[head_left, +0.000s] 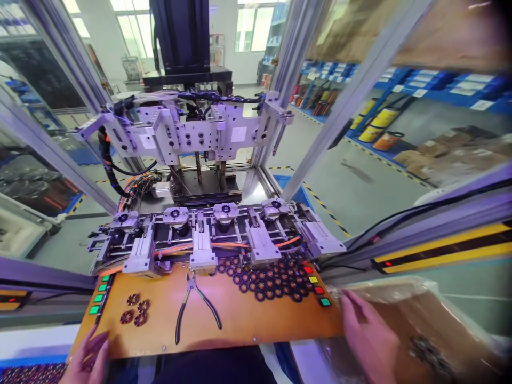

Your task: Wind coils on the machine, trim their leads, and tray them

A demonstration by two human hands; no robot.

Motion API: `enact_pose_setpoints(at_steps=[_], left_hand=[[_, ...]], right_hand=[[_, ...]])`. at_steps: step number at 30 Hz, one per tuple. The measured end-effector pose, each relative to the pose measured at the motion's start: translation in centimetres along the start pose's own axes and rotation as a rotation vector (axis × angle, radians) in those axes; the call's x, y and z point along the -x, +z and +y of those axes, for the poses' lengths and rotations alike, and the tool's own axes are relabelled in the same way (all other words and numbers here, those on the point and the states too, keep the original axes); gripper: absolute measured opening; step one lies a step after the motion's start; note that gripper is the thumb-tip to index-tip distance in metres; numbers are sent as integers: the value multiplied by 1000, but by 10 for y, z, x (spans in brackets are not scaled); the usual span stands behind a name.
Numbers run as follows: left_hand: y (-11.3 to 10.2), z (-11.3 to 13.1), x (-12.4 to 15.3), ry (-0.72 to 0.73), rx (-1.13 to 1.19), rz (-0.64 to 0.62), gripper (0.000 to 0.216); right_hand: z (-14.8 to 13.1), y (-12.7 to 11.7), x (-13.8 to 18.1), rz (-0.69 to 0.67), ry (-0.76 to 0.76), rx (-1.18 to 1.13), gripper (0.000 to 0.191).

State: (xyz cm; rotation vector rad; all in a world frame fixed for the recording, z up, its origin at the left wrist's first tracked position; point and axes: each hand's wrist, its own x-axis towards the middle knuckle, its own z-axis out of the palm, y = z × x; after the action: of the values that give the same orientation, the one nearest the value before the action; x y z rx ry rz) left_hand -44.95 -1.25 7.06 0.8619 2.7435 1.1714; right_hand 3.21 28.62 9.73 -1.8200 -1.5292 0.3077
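Observation:
My left hand (pixel 88 358) is at the lower left, beside the orange worktop's front corner, fingers apart and nothing visible in them. Several reddish-brown slotted rings (pixel 135 310) lie in a small group on the worktop above it. My right hand (pixel 370 337) is past the worktop's right end, its fingers closed at the edge of a clear plastic bag (pixel 400 285) that lines a brown carton. A small cluster of dark metal parts (pixel 430 353) lies in that carton. Diagonal cutters (pixel 192 298) rest on the worktop with handles spread. Many dark rings with copper-coloured centres (pixel 272 280) sit at its back right.
Behind the worktop (pixel 236 328) stands a machine with a row of metal fixtures (pixel 226 213) under a metal plate head (pixel 196 133). Lit buttons (pixel 325 302) line both worktop ends. Yellow light barriers (pixel 448 250) flank the station. A blue-edged container of small parts (pixel 32 373) is at lower left.

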Motion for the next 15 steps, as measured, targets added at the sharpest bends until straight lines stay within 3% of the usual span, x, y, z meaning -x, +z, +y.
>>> enact_pose_setpoints(at_steps=[3,7,15], left_hand=[[11,-1,0,-10,-21,-81,52],[21,10,-2,27,6,-117,60],[35,24,7,51,73,-105,58]], right_hand=[[21,8,3,-162,195,45,39],[29,12,-3,-282,327,78,38],[19,20,-18,-345,307,179,33]])
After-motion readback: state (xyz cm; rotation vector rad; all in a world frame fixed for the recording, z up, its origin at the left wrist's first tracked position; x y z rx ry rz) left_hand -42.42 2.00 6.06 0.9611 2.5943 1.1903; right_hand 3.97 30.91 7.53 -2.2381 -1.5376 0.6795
